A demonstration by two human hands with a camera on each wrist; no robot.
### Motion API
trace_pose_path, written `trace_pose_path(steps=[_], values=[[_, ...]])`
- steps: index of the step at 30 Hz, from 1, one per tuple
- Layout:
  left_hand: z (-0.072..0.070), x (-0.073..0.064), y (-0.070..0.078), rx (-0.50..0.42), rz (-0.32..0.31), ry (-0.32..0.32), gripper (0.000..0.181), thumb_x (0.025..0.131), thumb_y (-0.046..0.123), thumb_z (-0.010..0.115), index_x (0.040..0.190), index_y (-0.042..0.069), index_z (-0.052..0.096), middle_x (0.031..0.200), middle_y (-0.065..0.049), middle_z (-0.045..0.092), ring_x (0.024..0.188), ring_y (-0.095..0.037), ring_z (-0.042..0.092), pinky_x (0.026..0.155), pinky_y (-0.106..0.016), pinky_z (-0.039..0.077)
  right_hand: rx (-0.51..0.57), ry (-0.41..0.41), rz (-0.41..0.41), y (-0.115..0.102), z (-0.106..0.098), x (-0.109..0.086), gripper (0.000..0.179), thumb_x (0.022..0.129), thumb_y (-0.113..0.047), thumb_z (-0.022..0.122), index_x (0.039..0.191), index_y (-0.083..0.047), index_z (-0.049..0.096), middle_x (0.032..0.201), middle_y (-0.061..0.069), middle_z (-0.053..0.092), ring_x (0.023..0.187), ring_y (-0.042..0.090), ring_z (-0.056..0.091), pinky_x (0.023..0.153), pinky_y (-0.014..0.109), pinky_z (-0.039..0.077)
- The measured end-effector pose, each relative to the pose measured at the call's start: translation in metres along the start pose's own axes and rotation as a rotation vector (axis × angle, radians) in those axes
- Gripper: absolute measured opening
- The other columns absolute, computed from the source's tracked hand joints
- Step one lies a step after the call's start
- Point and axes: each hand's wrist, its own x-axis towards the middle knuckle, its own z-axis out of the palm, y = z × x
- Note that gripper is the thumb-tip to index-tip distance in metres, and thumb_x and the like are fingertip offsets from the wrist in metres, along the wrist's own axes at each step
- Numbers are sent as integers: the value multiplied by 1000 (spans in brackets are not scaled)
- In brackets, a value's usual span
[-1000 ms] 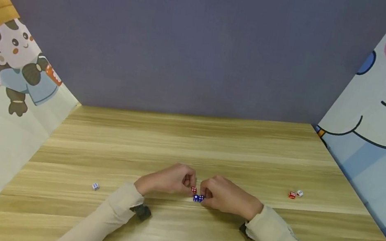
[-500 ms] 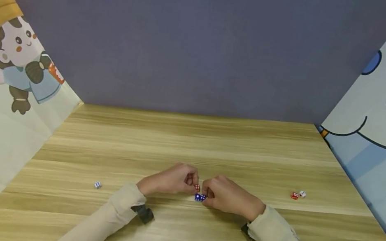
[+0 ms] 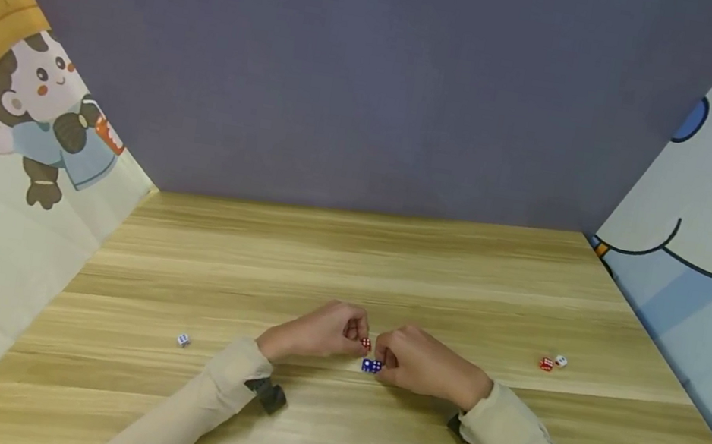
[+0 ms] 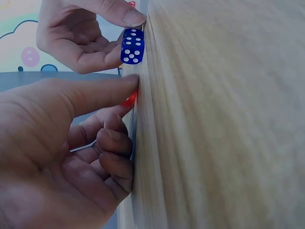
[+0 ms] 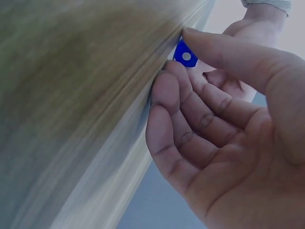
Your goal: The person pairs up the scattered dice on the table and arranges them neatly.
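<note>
In the head view, my left hand (image 3: 317,330) pinches a red die (image 3: 366,344) between thumb and fingers. Two blue dice (image 3: 367,366) stand side by side on the table, just nearer to me than the red one. My right hand (image 3: 434,366) pinches the right-hand blue die (image 3: 376,366) between thumb and fingertip. From the left wrist, the blue die (image 4: 132,46) shows its white pips, while the left thumb covers most of the red die (image 4: 129,99). A blue die (image 5: 185,56) peeks out beyond the right thumb in the right wrist view.
A white die (image 3: 183,340) lies off to the left on the wooden table (image 3: 349,267). Over on the right, another red die (image 3: 546,364) and a white die (image 3: 561,361) lie close together. A grey panel (image 3: 376,87) rises behind the table, with printed sheets at both sides.
The left hand has drawn the red die slightly back, away from the blue dice, and it is now tilted. My right hand holds its place; the whole view has shifted slightly.
</note>
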Motion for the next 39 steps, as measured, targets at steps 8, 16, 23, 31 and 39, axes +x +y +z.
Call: trace_pose_path(steps=[8, 16, 23, 31, 39], values=[[2, 1, 1, 34, -24, 76, 12, 86, 12, 78, 90, 8, 66, 73, 5, 60, 64, -4, 53, 59, -20, 46, -9, -13, 20, -1, -1, -1, 12, 85, -14, 78, 83, -16, 66, 63, -12, 54, 53, -2, 44, 49, 19, 39], [4, 1, 1, 10, -35, 100, 14, 84, 11, 79, 89, 8, 66, 71, 5, 59, 63, -4, 51, 57, -20, 45, -5, -36, 46, 1, -5, -9, 16, 86, -14, 77, 100, -11, 70, 68, -14, 55, 59, -1, 49, 61, 22, 48], [3, 0, 0, -13, -61, 86, 14, 85, 12, 79, 89, 10, 66, 74, 4, 59, 66, -7, 53, 59, -21, 47, 89, 59, 154, 12, -15, -35, 29, 93, -15, 70, 122, -8, 68, 83, -12, 65, 71, 0, 59, 66, 25, 52], [2, -2, 0, -27, -72, 83, 14, 85, 13, 79, 89, 10, 66, 74, 4, 59, 66, -7, 52, 58, -21, 46, 119, 319, 276, 35, -40, -78, 35, 94, -23, 70, 124, -6, 68, 86, -4, 70, 72, 8, 62, 62, 25, 52], [2, -2, 1, -33, -70, 84, 15, 85, 14, 80, 89, 10, 66, 75, 4, 59, 68, -9, 53, 60, -22, 47, 29, 388, 447, 72, -63, -133, 31, 93, -24, 72, 118, -6, 72, 94, 0, 72, 76, 10, 63, 62, 27, 51]])
